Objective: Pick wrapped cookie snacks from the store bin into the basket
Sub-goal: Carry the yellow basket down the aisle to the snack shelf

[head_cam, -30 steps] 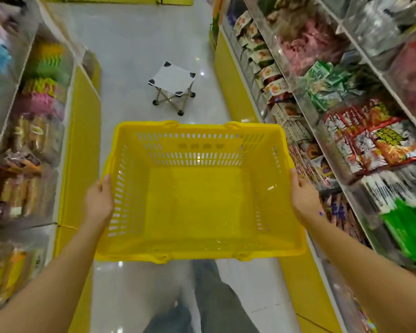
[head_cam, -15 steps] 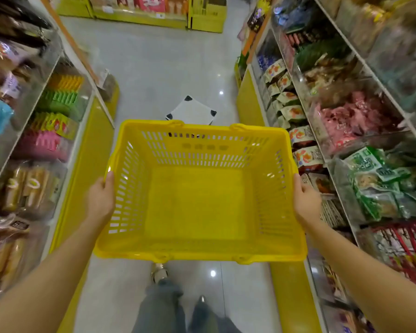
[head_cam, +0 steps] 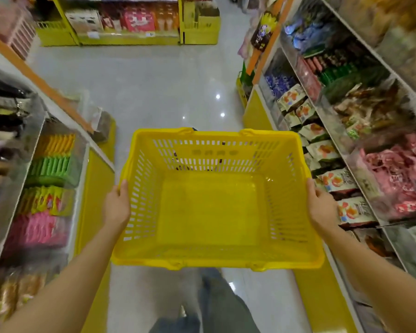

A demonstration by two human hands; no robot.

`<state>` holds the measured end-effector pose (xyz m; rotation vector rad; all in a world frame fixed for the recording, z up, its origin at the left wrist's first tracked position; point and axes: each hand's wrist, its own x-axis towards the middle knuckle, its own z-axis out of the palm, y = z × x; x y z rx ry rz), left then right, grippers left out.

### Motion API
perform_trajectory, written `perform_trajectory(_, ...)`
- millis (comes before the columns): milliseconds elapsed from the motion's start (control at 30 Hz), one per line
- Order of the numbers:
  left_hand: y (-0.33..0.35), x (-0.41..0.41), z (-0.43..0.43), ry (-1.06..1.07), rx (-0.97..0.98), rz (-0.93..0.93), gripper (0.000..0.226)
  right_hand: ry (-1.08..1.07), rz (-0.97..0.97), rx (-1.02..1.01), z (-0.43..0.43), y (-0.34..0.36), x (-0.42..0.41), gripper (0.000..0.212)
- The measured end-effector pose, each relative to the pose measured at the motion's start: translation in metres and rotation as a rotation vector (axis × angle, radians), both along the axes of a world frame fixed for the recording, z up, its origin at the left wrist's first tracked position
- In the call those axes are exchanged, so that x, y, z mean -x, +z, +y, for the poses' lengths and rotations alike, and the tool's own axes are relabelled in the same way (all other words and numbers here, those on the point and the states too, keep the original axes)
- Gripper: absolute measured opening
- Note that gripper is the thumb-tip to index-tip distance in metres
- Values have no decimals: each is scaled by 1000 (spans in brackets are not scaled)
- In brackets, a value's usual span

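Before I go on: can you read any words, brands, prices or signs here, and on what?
No text reads for certain.
yellow basket, mark moulded in its far wall: too faint to read.
white packs with a red-orange picture, right shelf: print blurred.
pink packs, right shelf: white print blurred.
red boxes, far shelf: lettering blurred.
white tag, far shelf edge: too small.

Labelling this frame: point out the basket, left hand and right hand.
basket point(head_cam: 214, 261), head view, near rim.
left hand point(head_cam: 115, 207), head view, back of hand.
right hand point(head_cam: 322, 209), head view, back of hand.
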<state>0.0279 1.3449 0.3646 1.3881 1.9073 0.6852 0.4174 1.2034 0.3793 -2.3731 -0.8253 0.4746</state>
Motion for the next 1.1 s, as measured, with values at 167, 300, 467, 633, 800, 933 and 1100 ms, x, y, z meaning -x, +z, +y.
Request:
perform_trajectory(167,-8,-31,90,-26,-21,21,50,-46,13,17,81,-7,-26,56)
perform_trajectory(300,-16,-49,157,-11,-18,19,51,-54,-14,40,145,-10,-44,56)
perform_trajectory(467,-27,-63,234,-8,-17,21,46,-70,-6,23,217,-15,-54,55)
perform_trajectory(633,-35,-75,331,-73,-5,34,49,-142,-33,45,286,-23,-57,60)
perform_trajectory(800,-30,-97,422,-169,-47,48,52,-238,-21,36,342,-21,-60,54)
perform_trajectory(933,-25,-128,482,-219,-57,30,47,-303,-22,-31,376,-17,-68,51)
perform_trajectory(1100,-26,-182,537,-251,-130,52,43,-351,-50,-48,417,-19,-107,49)
